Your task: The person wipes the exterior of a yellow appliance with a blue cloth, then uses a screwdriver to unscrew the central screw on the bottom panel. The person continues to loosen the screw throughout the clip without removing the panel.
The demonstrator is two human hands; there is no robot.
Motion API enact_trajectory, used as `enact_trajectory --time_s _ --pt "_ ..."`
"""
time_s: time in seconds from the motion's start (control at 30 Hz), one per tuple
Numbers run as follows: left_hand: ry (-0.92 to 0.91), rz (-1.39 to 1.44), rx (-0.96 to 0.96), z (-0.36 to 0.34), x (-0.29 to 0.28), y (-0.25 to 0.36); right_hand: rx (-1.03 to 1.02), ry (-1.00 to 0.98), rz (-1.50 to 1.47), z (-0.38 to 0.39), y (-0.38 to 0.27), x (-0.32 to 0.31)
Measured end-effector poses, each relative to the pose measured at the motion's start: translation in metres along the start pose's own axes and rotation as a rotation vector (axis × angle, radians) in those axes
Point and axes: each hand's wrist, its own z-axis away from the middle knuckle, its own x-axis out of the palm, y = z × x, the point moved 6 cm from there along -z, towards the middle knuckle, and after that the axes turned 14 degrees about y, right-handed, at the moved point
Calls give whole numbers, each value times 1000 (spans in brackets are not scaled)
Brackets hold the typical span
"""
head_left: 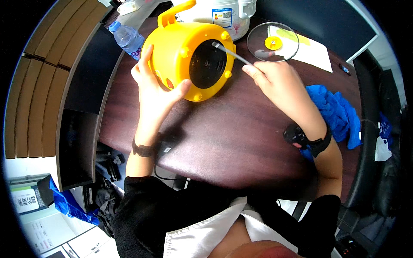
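Observation:
My left hand (152, 81) grips the side of a yellow appliance (165, 49) with a handle, tilted so its black round base (205, 69) and small yellow feet face me. My right hand (275, 84) holds a thin grey tool (238, 57), its pale tip against or just over the black base; contact is unclear. A glass lid (258, 36) with a yellow knob lies on a white sheet (320, 60) to the right. A crumpled blue cloth (340, 112) lies beside my right forearm.
The dark wooden tabletop (193, 142) holds a plastic water bottle (127, 41), a white cooker (238, 17) behind the yellow one and a small black object (344, 69). A dark partition (322, 21) bounds the back; cardboard boxes (32, 99) stand left, a black chair (378, 180) right.

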Motion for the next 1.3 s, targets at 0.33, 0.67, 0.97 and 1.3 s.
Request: enact_trajectory --time_s 0.33,0.67,0.97,1.3 --pt "-1 23 -30 0 0 -4 694 -597 -841 52 1 72" --pt "-1 20 -7 0 1 0 674 -600 -790 48 -4 70" --pt "1 87 -60 4 -1 7 298 -372 -300 31 -1 58" --pt "-6 -10 50 2 1 4 -505 152 524 -6 -26 -12"
